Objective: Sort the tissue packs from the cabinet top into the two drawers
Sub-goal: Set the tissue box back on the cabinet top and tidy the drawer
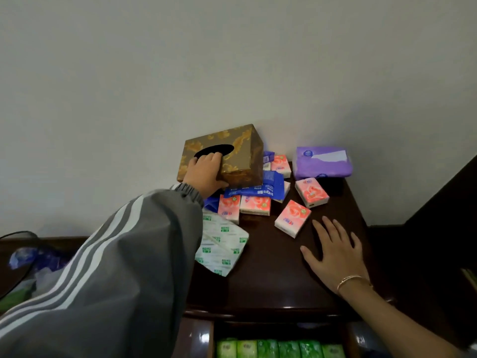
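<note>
Left hand (pixel 206 174) grips gold tissue box (pixel 232 151) at far side of cabinet top (pixel 271 275), fingers (pixel 214 158) hooked in slot. Right hand (pixel 335 251) flat, released, near right. Pink tissue packs (pixel 293 218) scattered between. Green packs (pixel 278 348) in open drawer (pixel 209 339).

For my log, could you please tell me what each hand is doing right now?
Left hand: grips the gold box, fingers in its slot.
Right hand: open, flat on the cabinet top.

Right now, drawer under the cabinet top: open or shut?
Open. The drawer is pulled out below the cabinet top's front edge; a row of green packs shows inside.
</note>
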The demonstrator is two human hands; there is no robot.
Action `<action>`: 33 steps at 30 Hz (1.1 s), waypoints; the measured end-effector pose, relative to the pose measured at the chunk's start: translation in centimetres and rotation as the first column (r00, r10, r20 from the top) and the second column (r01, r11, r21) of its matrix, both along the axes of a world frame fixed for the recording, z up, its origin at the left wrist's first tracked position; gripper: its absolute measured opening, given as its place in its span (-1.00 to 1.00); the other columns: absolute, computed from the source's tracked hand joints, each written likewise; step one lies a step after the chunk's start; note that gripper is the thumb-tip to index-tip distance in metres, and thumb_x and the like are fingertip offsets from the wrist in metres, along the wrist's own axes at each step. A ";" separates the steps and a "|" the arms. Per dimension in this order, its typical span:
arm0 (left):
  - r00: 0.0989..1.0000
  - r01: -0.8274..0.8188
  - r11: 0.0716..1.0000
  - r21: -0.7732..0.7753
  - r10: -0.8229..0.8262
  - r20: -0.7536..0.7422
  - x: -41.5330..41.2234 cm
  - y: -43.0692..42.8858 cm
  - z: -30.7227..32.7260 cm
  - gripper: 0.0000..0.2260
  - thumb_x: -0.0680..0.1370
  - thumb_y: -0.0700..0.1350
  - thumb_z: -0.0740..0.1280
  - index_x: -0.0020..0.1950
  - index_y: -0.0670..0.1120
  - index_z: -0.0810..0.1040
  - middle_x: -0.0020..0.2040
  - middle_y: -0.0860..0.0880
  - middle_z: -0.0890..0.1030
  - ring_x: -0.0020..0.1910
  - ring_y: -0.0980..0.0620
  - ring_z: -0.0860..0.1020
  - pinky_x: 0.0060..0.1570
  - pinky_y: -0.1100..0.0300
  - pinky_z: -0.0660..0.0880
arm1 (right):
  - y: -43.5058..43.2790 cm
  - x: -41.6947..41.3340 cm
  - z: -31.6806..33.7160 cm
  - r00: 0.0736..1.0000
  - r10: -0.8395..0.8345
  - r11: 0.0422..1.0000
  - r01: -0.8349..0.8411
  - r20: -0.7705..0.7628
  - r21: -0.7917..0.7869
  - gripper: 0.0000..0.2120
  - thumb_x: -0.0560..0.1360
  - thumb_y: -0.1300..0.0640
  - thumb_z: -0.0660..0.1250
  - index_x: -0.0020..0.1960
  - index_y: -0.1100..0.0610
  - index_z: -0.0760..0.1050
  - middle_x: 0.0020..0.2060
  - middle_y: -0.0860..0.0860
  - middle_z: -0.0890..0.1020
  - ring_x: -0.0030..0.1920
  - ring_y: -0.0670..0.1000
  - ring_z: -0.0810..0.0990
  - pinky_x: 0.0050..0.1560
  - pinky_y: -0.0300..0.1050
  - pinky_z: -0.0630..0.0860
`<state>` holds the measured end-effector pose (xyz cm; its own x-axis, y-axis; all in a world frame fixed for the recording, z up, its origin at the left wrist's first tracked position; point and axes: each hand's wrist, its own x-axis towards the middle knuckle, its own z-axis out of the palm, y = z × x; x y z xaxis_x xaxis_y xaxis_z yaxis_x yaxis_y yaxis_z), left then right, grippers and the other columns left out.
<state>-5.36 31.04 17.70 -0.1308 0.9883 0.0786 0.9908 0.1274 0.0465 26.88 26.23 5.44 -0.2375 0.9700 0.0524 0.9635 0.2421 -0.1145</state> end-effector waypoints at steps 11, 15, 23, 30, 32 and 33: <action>0.937 0.074 0.962 0.262 -0.157 0.312 -3.2 -4.7 6.8 -0.40 0.38 -0.07 0.51 0.36 -0.06 0.38 0.36 -0.08 0.45 0.25 -0.08 0.46 0.09 0.19 0.34 | -0.3 -0.1 1.0 0.999 -0.009 0.996 0.005 -0.034 -0.091 -0.37 0.47 -0.32 0.05 0.48 -0.09 0.16 0.50 -0.07 0.19 0.52 -0.03 0.06 0.45 0.09 0.02; 0.976 -0.035 0.968 0.250 -0.020 0.217 -6.3 -8.2 8.5 -0.39 0.37 -0.02 0.52 0.36 -0.02 0.37 0.33 -0.05 0.48 0.22 -0.11 0.49 0.07 0.07 0.45 | -0.8 0.1 2.4 0.967 0.001 1.000 -0.008 -0.255 -0.029 -0.57 0.52 -0.14 0.19 0.32 0.02 0.44 0.37 0.01 0.43 0.42 0.04 0.31 0.39 0.07 0.19; 0.977 -0.211 0.959 0.187 0.202 0.066 -10.4 -12.9 5.5 -0.39 0.37 0.10 0.50 0.34 -0.01 0.38 0.27 -0.03 0.52 0.17 -0.11 0.53 -0.09 0.03 0.54 | 3.7 -5.8 9.5 0.842 0.405 0.880 -0.253 -0.356 0.403 -0.74 0.43 0.01 0.30 -0.01 0.17 0.59 -0.13 0.09 0.65 -0.11 0.15 0.59 -0.08 -0.04 0.43; 0.974 -0.222 0.947 0.234 0.206 0.089 -11.7 -12.5 3.3 -0.40 0.37 0.09 0.50 0.33 -0.02 0.38 0.26 -0.02 0.53 0.14 -0.11 0.55 -0.07 0.03 0.57 | 16.2 -15.5 12.5 0.934 0.302 0.952 -0.306 -0.193 0.009 -0.45 0.45 -0.08 0.36 0.36 0.10 0.34 0.29 0.14 0.46 0.27 0.20 0.42 0.24 0.05 0.39; 0.976 -0.215 0.950 0.226 0.200 0.085 -11.8 -12.3 2.9 -0.39 0.37 0.09 0.49 0.35 -0.02 0.37 0.27 -0.03 0.53 0.17 -0.13 0.54 -0.02 -0.01 0.57 | 17.9 -17.0 11.9 0.944 0.313 0.939 -0.324 -0.104 -0.116 -0.43 0.43 -0.11 0.38 0.35 0.09 0.34 0.29 0.13 0.48 0.24 0.19 0.46 0.20 0.04 0.42; 0.977 -0.212 0.951 0.223 0.199 0.082 -11.8 -12.2 2.7 -0.38 0.38 0.09 0.49 0.36 -0.02 0.37 0.27 -0.04 0.53 0.18 -0.14 0.53 0.01 -0.02 0.56 | 18.4 -17.4 11.6 0.944 0.320 0.926 -0.330 -0.082 -0.185 -0.45 0.42 -0.10 0.38 0.32 0.09 0.36 0.25 0.12 0.51 0.20 0.18 0.50 0.17 0.02 0.44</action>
